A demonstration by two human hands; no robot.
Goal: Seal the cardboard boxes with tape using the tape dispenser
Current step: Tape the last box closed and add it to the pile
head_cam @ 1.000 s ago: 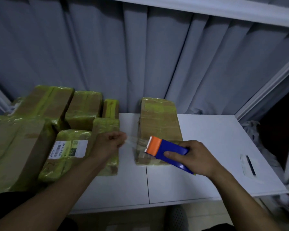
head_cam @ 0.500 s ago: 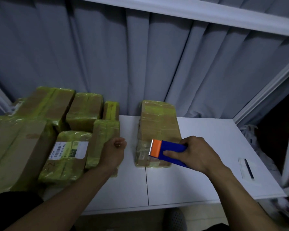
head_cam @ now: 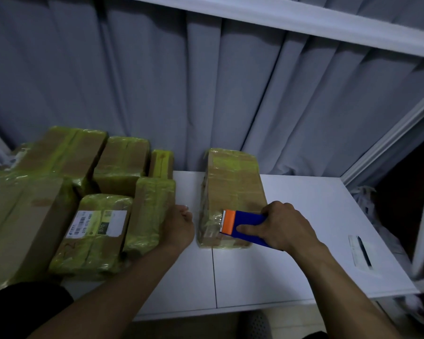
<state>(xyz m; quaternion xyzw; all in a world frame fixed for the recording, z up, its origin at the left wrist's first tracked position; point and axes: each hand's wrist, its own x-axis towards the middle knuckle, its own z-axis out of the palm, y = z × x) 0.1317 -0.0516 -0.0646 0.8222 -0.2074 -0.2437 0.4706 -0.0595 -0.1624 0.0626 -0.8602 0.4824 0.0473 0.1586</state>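
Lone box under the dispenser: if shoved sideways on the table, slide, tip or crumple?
Probably slides rather than tips: the box lies flat and long on the smooth white table. Its glossy tape wrap likely makes it slippery to grip. It looks fairly stiff: its top shows no sag under the tape dispenser the right hand grips. Weight can't be judged.

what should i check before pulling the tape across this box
1. Right hand grips the blue tape dispenser: ok.
2. Dispenser's orange toothed end sits over the near end of the cardboard box: ok.
3. Left hand pinches a tape end: cannot tell; fingers curled, no strip plainly visible.
4. Left hand steadies the box: cannot tell; it is beside the box's left side.
5. Box lies flat on the white table, apart from the taped parcels: ok.
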